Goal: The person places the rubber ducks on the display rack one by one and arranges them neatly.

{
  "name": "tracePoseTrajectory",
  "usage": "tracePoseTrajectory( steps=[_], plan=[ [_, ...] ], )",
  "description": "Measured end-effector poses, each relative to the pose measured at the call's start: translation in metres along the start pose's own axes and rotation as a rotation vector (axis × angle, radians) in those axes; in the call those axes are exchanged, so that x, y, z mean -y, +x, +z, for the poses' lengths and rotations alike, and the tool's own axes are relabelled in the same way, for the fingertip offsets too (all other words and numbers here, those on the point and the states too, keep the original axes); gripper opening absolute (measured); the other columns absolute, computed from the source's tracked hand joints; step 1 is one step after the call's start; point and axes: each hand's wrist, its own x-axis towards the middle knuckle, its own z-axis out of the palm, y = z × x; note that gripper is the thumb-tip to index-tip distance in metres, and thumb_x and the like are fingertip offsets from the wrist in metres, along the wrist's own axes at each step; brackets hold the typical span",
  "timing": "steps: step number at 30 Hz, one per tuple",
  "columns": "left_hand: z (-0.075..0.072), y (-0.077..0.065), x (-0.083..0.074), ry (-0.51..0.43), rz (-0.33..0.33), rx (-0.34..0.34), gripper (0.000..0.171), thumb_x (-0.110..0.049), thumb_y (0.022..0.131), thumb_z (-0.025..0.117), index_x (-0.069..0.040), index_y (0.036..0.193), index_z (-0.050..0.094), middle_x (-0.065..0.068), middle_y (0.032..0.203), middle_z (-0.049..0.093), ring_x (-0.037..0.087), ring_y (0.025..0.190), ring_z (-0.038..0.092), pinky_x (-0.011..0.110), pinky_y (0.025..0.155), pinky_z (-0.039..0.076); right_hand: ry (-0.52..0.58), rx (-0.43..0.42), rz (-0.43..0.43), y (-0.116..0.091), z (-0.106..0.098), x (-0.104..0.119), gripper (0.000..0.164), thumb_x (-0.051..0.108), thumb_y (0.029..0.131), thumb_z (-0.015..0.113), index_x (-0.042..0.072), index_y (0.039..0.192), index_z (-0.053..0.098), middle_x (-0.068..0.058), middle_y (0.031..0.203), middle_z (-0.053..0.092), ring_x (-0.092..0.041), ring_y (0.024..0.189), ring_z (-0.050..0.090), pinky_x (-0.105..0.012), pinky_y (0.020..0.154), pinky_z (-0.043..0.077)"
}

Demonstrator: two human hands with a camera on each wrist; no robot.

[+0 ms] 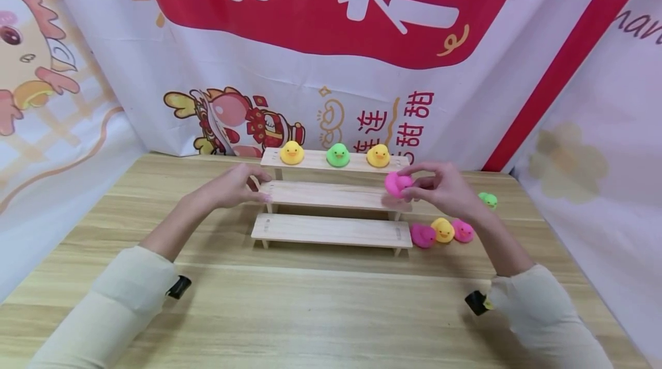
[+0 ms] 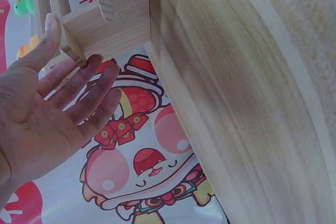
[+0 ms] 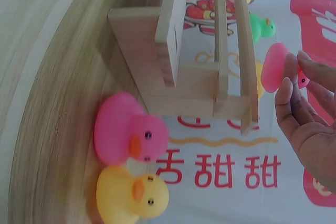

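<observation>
A three-tier wooden display stand (image 1: 331, 230) stands on the table. My left hand (image 1: 239, 186) holds the left end of its middle tier, thumb on one face and fingers on the other, as the left wrist view shows at the board end (image 2: 73, 51). Above the middle tier's right end, my right hand (image 1: 439, 188) pinches a pink rubber duck (image 1: 395, 184); in the right wrist view this duck (image 3: 274, 67) is tilted, apart from the boards. Along the top tier sit a yellow duck (image 1: 292, 153), a green duck (image 1: 338, 155) and another yellow duck (image 1: 378, 156).
Right of the stand, a magenta duck (image 1: 424, 235), a yellow duck (image 1: 443, 231) and a pink duck (image 1: 463, 231) sit in a row on the table (image 1: 310, 311). A green duck (image 1: 488, 201) is farther back, partly behind the right forearm. A printed cloth (image 1: 310, 76) hangs behind.
</observation>
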Motion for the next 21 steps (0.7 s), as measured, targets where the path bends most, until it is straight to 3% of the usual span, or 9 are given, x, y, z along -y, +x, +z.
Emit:
tracePoseTrajectory(
  steps=[3, 10, 21],
  plan=[
    [0.001, 0.001, 0.001, 0.004, -0.001, 0.001, 0.049, -0.018, 0.09, 0.083, 0.007, 0.129, 0.067, 0.02, 0.119, 0.07, 0.031, 0.103, 0.067, 0.047, 0.093, 0.058, -0.006, 0.01, -0.03, 0.004, 0.007, 0.002, 0.032, 0.007, 0.094, 0.076, 0.003, 0.125, 0.07, -0.017, 0.111, 0.071, -0.034, 0.079, 0.07, -0.022, 0.063, 0.053],
    [0.001, 0.001, 0.0, 0.001, -0.013, 0.006, 0.049, -0.019, 0.091, 0.082, 0.007, 0.13, 0.066, 0.02, 0.121, 0.069, 0.032, 0.104, 0.066, 0.048, 0.094, 0.058, 0.045, 0.046, -0.103, 0.016, 0.021, 0.006, 0.032, 0.002, 0.091, 0.079, 0.001, 0.123, 0.072, -0.016, 0.118, 0.07, -0.028, 0.095, 0.074, -0.027, 0.081, 0.063],
    [0.001, 0.001, 0.0, -0.001, 0.003, -0.009, 0.05, -0.018, 0.09, 0.083, 0.008, 0.129, 0.066, 0.02, 0.119, 0.07, 0.032, 0.103, 0.067, 0.048, 0.093, 0.058, 0.095, 0.128, -0.174, 0.024, 0.039, 0.013, 0.032, -0.002, 0.093, 0.074, -0.001, 0.125, 0.071, -0.017, 0.12, 0.069, -0.026, 0.085, 0.076, -0.031, 0.075, 0.064]
  ],
)
